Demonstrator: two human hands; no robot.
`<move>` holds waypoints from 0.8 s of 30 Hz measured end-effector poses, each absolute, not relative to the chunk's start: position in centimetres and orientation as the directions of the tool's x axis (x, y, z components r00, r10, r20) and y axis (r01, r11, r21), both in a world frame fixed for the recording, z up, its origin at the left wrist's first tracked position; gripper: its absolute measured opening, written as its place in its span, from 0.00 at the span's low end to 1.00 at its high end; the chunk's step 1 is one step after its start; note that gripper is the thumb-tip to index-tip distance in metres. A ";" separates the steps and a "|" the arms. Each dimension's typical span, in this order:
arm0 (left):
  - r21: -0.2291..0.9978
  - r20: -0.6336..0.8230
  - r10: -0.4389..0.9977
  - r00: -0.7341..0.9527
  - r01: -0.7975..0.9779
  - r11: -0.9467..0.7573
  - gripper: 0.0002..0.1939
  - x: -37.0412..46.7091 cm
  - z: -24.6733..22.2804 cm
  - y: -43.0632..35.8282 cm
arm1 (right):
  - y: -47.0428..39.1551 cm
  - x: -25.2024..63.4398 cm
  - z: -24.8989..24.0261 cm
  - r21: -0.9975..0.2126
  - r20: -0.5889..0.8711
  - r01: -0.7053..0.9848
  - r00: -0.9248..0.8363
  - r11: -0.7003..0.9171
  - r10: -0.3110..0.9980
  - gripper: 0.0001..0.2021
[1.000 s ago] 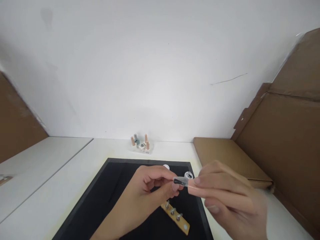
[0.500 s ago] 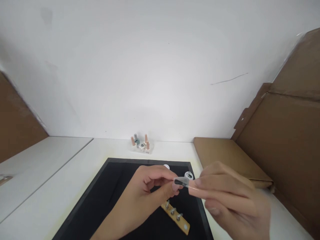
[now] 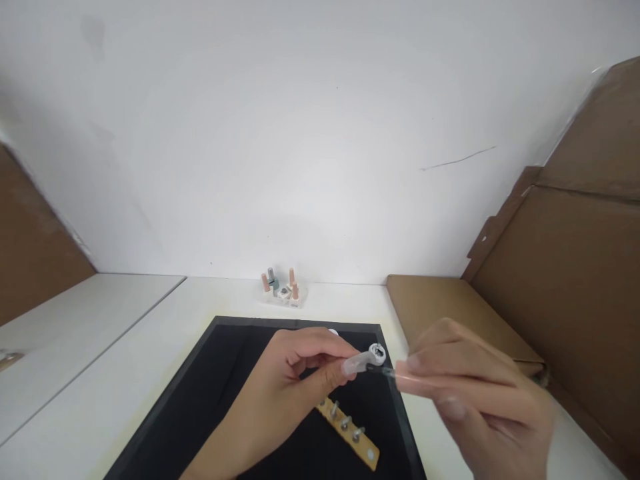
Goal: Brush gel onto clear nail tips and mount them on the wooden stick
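Between the thumb and fingers of my left hand (image 3: 293, 393) is a pale, see-through false nail tip (image 3: 355, 364), its free end pointing right. My right hand (image 3: 493, 393), a little blurred, grips the pink cap of a nail polish brush (image 3: 410, 379). The brush's dark bristles lie at the right end of the nail tip; whether they touch it I cannot tell. Below the left fingers, a yellowish strip (image 3: 367, 455) with several metal pegs rests on the black mat (image 3: 240, 373). A small white round dish (image 3: 377, 353) sits just behind the nail tip.
At the back, a clear tray (image 3: 303, 303) holds several small bottles with pink or grey caps. A flat cardboard box (image 3: 430, 293) lies to the right, beside an upright cardboard panel (image 3: 575, 267). Behind everything stands a white wall (image 3: 320, 167).
My right hand has moved right with the brush, drawing the bristles from over the nail tip to its right end. The left hand has barely moved.
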State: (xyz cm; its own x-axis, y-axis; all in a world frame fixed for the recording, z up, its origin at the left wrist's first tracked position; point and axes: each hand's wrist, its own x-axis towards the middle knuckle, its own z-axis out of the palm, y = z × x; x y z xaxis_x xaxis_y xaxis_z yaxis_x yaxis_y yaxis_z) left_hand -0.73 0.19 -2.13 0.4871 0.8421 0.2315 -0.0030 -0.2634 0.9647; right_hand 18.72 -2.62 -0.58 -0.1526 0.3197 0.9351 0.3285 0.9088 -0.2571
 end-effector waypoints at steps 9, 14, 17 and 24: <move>0.957 0.254 0.850 0.461 0.008 -0.290 0.08 -0.5 -2.1 -0.1 | -2.6 19.5 -1.6 -0.408 0.867 0.336 -0.148 0.849 0.476 0.07; 0.967 0.242 0.873 0.424 -0.036 -0.251 0.07 -0.4 -2.3 -0.3 | -2.3 20.3 -1.8 -0.379 0.877 0.388 -0.138 0.840 0.460 0.12; 0.975 0.219 0.889 0.402 -0.065 -0.211 0.06 -0.3 -2.3 -0.3 | -2.1 21.1 -1.8 -0.399 0.858 0.444 -0.128 0.802 0.497 0.12; 0.976 0.216 0.896 0.388 -0.093 -0.195 0.06 -0.4 -2.7 -0.1 | -0.4 23.5 -2.1 -0.668 0.453 0.663 0.003 0.337 0.891 0.13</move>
